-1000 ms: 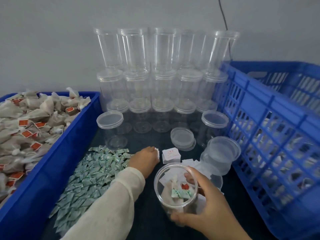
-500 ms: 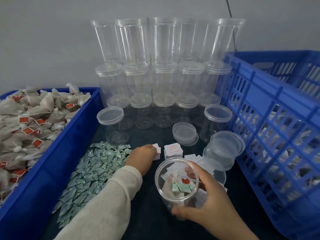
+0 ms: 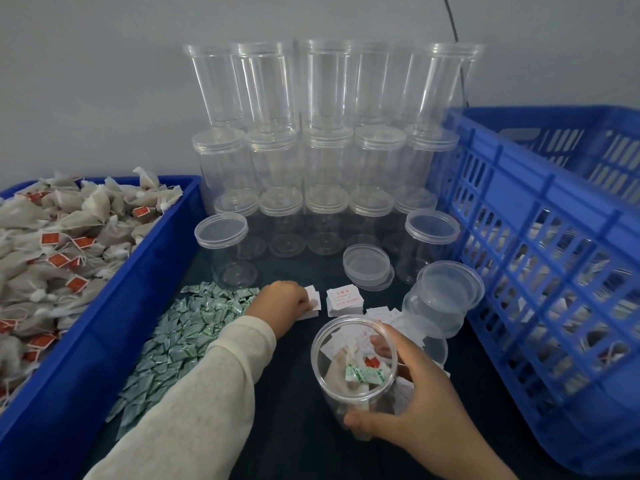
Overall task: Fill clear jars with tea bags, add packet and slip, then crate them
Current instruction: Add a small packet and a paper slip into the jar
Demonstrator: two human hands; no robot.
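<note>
Left hand [image 3: 282, 301] still pinching slips [image 3: 311, 303] — right hand [image 3: 412, 407] gripping the unmoved jar [image 3: 353, 368]

I see the open jar [image 3: 353, 368] nearest me at centre, with tea bags and a packet inside it, my right hand [image 3: 415, 407] around its right side. My left hand [image 3: 280, 303] reaches ahead of it onto a stack of slips [image 3: 311, 303]; a second stack [image 3: 344, 299] lies just right of that. The packet pile [image 3: 180, 337] spreads left of my arm, and the tray of tea bags [image 3: 52, 251] sits further left. Stacked empty jars [image 3: 325, 150] stand behind, against the wall. The crate [image 3: 554, 271] is on the right, loose lids [image 3: 367, 266] between it and the slips
</note>
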